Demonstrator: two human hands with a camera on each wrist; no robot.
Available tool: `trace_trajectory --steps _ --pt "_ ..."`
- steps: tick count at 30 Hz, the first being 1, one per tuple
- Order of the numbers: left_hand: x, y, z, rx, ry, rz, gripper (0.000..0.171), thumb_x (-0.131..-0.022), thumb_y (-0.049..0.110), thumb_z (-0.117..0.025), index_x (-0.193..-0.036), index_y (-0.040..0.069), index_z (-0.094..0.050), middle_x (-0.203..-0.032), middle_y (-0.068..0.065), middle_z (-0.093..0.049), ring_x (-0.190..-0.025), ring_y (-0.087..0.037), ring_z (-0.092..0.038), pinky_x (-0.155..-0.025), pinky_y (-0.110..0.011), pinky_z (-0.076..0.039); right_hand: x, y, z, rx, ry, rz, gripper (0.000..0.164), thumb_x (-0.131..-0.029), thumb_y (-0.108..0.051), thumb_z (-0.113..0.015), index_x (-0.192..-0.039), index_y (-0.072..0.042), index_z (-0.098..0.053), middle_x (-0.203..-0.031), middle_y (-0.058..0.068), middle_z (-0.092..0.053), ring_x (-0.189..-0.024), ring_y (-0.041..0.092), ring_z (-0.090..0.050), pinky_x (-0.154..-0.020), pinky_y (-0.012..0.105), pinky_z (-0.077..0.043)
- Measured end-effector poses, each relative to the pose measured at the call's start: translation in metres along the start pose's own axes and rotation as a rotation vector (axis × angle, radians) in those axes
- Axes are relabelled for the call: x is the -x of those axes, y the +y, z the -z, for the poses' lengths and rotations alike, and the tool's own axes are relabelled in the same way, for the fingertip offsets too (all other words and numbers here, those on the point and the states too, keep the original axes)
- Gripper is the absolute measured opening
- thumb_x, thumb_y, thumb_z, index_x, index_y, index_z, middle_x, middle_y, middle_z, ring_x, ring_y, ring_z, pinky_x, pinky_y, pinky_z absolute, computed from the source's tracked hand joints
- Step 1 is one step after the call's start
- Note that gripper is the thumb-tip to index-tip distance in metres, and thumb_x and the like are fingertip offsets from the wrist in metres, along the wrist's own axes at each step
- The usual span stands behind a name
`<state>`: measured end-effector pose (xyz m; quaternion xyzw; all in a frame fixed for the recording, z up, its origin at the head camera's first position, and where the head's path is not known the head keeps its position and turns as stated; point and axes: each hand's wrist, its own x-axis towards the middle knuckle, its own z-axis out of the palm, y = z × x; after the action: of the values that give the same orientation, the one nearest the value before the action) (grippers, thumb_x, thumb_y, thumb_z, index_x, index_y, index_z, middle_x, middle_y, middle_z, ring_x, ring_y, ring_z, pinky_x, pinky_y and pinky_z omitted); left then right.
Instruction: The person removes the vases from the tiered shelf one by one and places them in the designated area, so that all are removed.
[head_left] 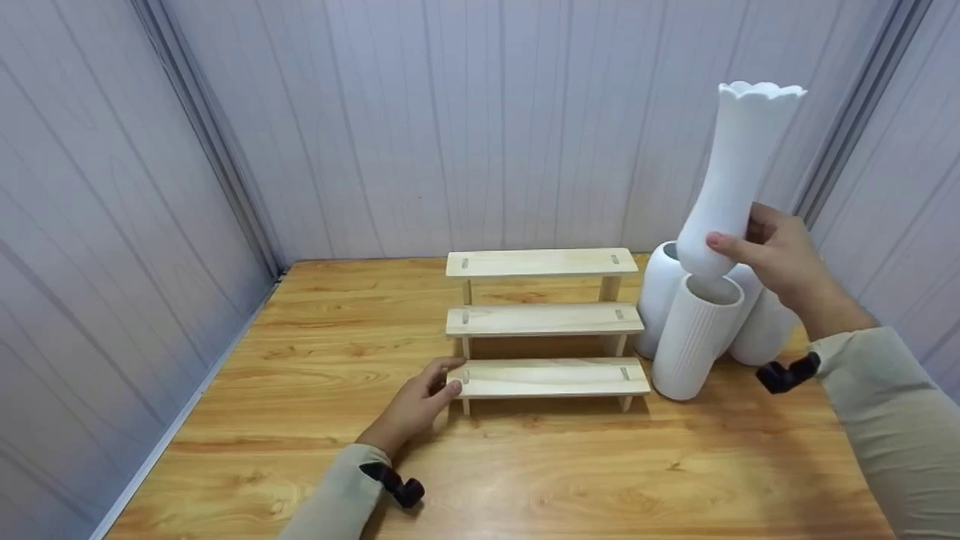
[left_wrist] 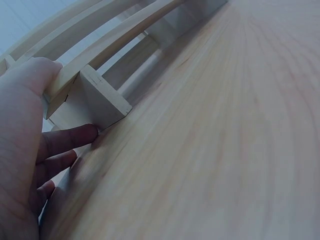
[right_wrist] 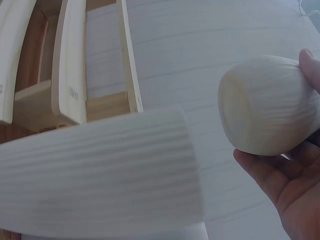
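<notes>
A white vase (head_left: 739, 172) with a scalloped rim is held upright in the air by my right hand (head_left: 784, 255), thumb on one side and fingers round the other. In the right wrist view its rounded base (right_wrist: 265, 105) shows between thumb and fingers. Directly below stands a ribbed white cylinder vase (head_left: 694, 337). My left hand (head_left: 416, 401) grips the left end of the lowest step of a three-tier wooden display stand (head_left: 551, 379). In the left wrist view the thumb lies at the board's end, and the fingers (left_wrist: 70, 140) are by the stand's leg (left_wrist: 92, 100).
More white vases stand close together right of the stand, among them a rounded one (head_left: 656, 300) and one at the far right (head_left: 765, 330). All are on a wood-grain table (head_left: 300, 420). Pale panel walls (head_left: 390, 127) enclose the back and both sides.
</notes>
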<state>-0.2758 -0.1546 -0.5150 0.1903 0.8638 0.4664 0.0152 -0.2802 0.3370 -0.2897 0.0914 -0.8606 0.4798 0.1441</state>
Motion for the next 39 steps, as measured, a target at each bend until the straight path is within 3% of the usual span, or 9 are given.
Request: trace_trajectory --steps 6,13,20,26,34,39 --pt "0.0 0.002 -0.001 0.008 0.002 0.017 0.043 -0.101 0.049 -0.057 -0.142 0.035 -0.053 -0.125 -0.008 -0.064 -0.111 -0.024 -0.057 -0.103 -0.051 -0.042 0.006 0.01 0.02 -0.001 0.023 -0.004 0.062 -0.097 -0.028 -0.071 -0.145 0.0 -0.046 -0.111 -0.017 -0.063 -0.101 0.003 -0.06 -0.081 0.011 -0.048" --pt "-0.001 0.003 0.0 0.024 0.004 0.014 0.043 -0.102 0.047 -0.057 -0.142 0.032 -0.054 -0.114 -0.004 -0.064 -0.104 -0.022 -0.057 -0.097 -0.047 -0.044 0.012 0.022 0.037 0.057 0.047 -0.054 0.069 -0.097 -0.033 -0.07 -0.149 0.003 -0.041 -0.107 -0.022 -0.059 -0.098 -0.002 -0.057 -0.078 0.009 -0.046" --pt "-0.002 0.001 -0.003 0.04 0.009 0.009 0.04 -0.103 0.043 -0.058 -0.141 0.032 -0.055 -0.101 -0.004 -0.058 -0.096 -0.022 -0.053 -0.088 -0.041 -0.042 0.016 0.036 0.047 0.05 0.075 -0.049 0.065 -0.098 -0.03 -0.069 -0.147 0.004 -0.043 -0.106 -0.025 -0.059 -0.098 -0.002 -0.057 -0.077 0.009 -0.045" --pt "-0.001 0.002 -0.002 0.037 0.013 0.018 0.04 -0.103 0.043 -0.058 -0.141 0.032 -0.055 -0.111 -0.005 -0.062 -0.101 -0.023 -0.055 -0.093 -0.045 -0.044 0.021 0.048 0.052 0.056 0.092 -0.058 0.063 -0.097 -0.029 -0.069 -0.145 0.005 -0.044 -0.103 -0.027 -0.06 -0.097 -0.003 -0.057 -0.077 0.008 -0.044" --pt "0.0 0.003 -0.001 0.042 -0.002 0.031 0.042 -0.102 0.045 -0.057 -0.142 0.033 -0.054 -0.107 -0.003 -0.063 -0.098 -0.02 -0.057 -0.09 -0.043 -0.046 0.028 0.062 0.051 0.069 0.084 -0.081 0.066 -0.098 -0.028 -0.069 -0.148 0.006 -0.041 -0.103 -0.03 -0.057 -0.097 -0.005 -0.055 -0.077 0.006 -0.044" --pt "0.001 0.002 -0.002 0.048 0.002 0.012 0.042 -0.102 0.045 -0.057 -0.142 0.032 -0.054 -0.114 -0.007 -0.065 -0.103 -0.022 -0.058 -0.094 -0.047 -0.046 0.032 0.073 0.05 0.051 0.061 -0.083 0.069 -0.098 -0.025 -0.07 -0.149 0.007 -0.039 -0.106 -0.027 -0.057 -0.098 -0.005 -0.055 -0.077 0.007 -0.045"
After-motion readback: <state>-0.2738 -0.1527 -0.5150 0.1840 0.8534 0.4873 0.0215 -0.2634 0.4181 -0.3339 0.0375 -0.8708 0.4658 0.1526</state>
